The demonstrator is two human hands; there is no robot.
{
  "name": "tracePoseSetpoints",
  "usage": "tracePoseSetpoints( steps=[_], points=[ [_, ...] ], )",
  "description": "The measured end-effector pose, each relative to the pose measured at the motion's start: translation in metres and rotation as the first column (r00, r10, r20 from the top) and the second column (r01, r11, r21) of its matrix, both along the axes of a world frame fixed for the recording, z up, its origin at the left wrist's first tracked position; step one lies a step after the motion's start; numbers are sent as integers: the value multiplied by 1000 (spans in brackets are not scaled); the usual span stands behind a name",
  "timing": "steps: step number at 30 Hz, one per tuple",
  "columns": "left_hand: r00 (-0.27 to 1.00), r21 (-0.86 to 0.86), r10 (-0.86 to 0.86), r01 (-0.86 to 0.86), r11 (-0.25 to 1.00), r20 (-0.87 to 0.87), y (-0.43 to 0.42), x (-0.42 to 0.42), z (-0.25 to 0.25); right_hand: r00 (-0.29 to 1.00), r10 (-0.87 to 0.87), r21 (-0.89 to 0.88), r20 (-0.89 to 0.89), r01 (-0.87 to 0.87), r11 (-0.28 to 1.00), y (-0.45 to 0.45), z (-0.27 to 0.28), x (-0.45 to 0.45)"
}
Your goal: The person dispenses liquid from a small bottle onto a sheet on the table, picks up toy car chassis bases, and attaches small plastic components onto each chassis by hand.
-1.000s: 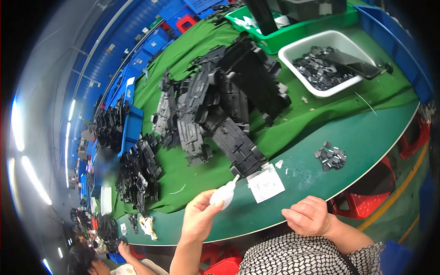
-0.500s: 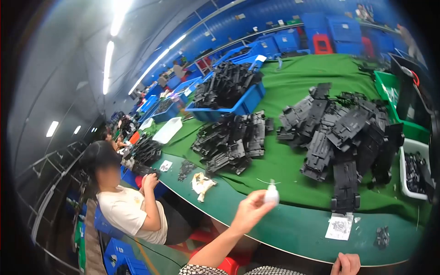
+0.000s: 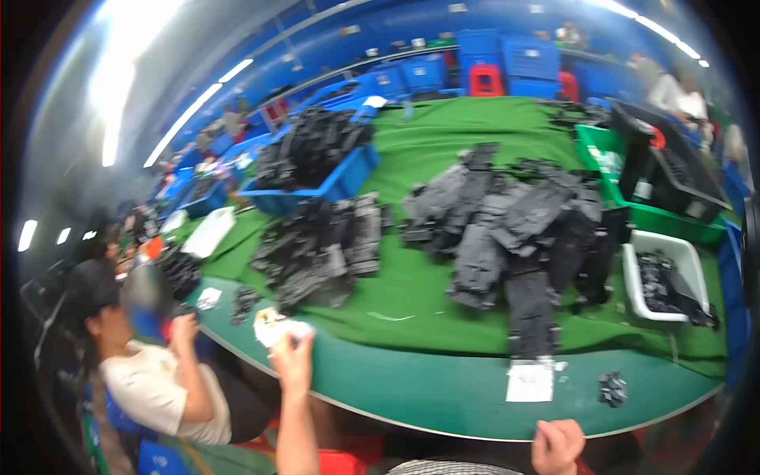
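Observation:
My left hand (image 3: pixel 293 366) is closed around a small white bottle (image 3: pixel 298 328), blurred by motion, at the table's near left edge. Right beside the bottle lies a crumpled cream cloth (image 3: pixel 267 324); whether they touch I cannot tell. My right hand (image 3: pixel 557 445) rests curled at the front table edge, with nothing showing in its fingers. Near it are a white printed paper (image 3: pixel 529 381) and a small cluster of black parts (image 3: pixel 612 388). Beyond the paper, a heap of black plastic chassis-like parts (image 3: pixel 507 229) covers the green cloth (image 3: pixel 396 328).
A second heap of black parts (image 3: pixel 317 253) lies left of centre, before a filled blue crate (image 3: pixel 340 178). At right stand a white bin (image 3: pixel 629 273) of black pieces and a green crate (image 3: pixel 590 150). A seated co-worker (image 3: pixel 162 380) works at my left.
My left hand has swung left with the white bottle, from the table's middle to beside the cream cloth. The whole view has turned to the right. My right hand stays curled at the edge.

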State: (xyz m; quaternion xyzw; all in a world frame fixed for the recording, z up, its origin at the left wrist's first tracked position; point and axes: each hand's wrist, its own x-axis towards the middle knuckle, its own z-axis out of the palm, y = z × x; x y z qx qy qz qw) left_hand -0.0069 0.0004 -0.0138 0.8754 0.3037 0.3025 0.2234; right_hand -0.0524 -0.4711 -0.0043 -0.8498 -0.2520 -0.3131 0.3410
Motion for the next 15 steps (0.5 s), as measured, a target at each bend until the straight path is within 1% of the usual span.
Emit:
tracePoseSetpoints(
  steps=[1, 2, 3, 4, 5, 7, 9, 10, 11, 13, 14, 15],
  points=[
    [998, -51, -11, 14, 999, 59, 1, 3, -1, 1000, -1, 5, 0, 1, 1000, 0, -1, 0],
    [997, -58, -6, 11, 998, 76, 6, 3, -5, 1000, -9, 7, 0, 9, 1000, 0, 1, 0],
    [999, 34, 35, -35, 999, 20, 8, 3, -5, 1000, -10, 9, -18, 10, 1000, 0, 4, 0],
    [997, 114, 53, -59, 992, 50, 17, 4, -17, 1000, -20, 8, -24, 20, 1000, 0, 6, -1],
    [995, 50, 61, -65, 997, 73, 11, 4, -11, 999, -24, 8, -27, 24, 1000, 1, 8, -2],
    [994, 107, 7, -19, 994, 105, 2, -2, -7, 996, 24, 38, -86, -20, 999, 0, 17, -2],
    [976, 81, 26, -45, 996, 215, -21, -13, -1, 993, 45, 55, -105, -40, 998, 0, 31, -2],
    [960, 85, 4, -29, 996, 280, -26, -20, -4, 993, 74, 32, -89, -72, 997, -2, 41, 2],
    [958, 73, -29, 9, 997, 285, -30, -29, -16, 992, 104, 13, -76, -103, 995, -4, 51, 8],
    [953, 60, -108, 94, 994, 285, -36, -43, -34, 985, 158, -70, 70, -153, 986, -13, 48, 40],
    [928, 40, -135, 129, 991, 347, -53, -39, -18, 985, 157, -82, 73, -151, 985, -6, 62, 56],
    [901, 18, -154, 161, 987, 406, -84, -34, 11, 978, 191, -136, 82, -179, 974, -2, 71, 76]
  ],
)
